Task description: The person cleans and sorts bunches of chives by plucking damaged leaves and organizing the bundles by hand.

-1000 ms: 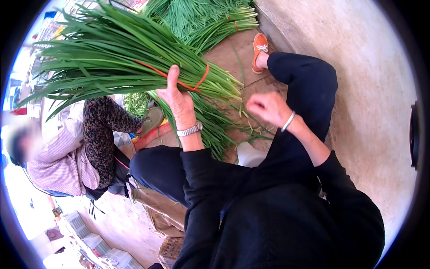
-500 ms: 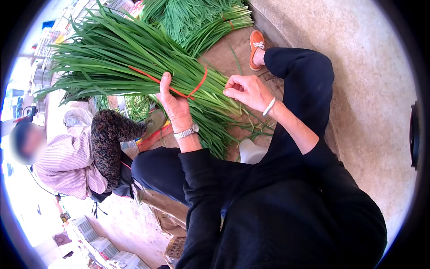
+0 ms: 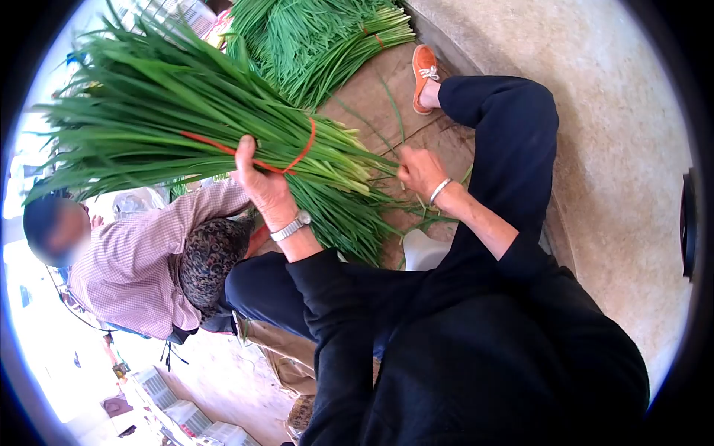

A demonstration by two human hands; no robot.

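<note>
A large bundle of garlic chives (image 3: pixel 223 111) with an orange-red tie (image 3: pixel 303 149) around it lies across my left hand (image 3: pixel 266 189). That hand is closed around the underside of the bundle, thumb up, fingers hidden below. The leafy ends point to the upper left and the pale stem ends to the right. Just beyond those stem ends is my right hand (image 3: pixel 422 175), its fingers pinched together. Thin stalks reach from the bundle toward these fingers, and it seems to grip one; the fingertips are partly hidden.
More chives (image 3: pixel 320 44), some of them tied, lie at the top. Loose chives (image 3: pixel 349 223) spread on the floor below the bundle. At the left sits another person in a checked shirt (image 3: pixel 141 264), an arm reaching behind my bundle. My orange shoe (image 3: pixel 424 78) is at the upper right.
The bundle and my left hand have shifted left. My right hand has drawn away from the stem ends, to the right and down. The other person has leaned in with an arm extended.
</note>
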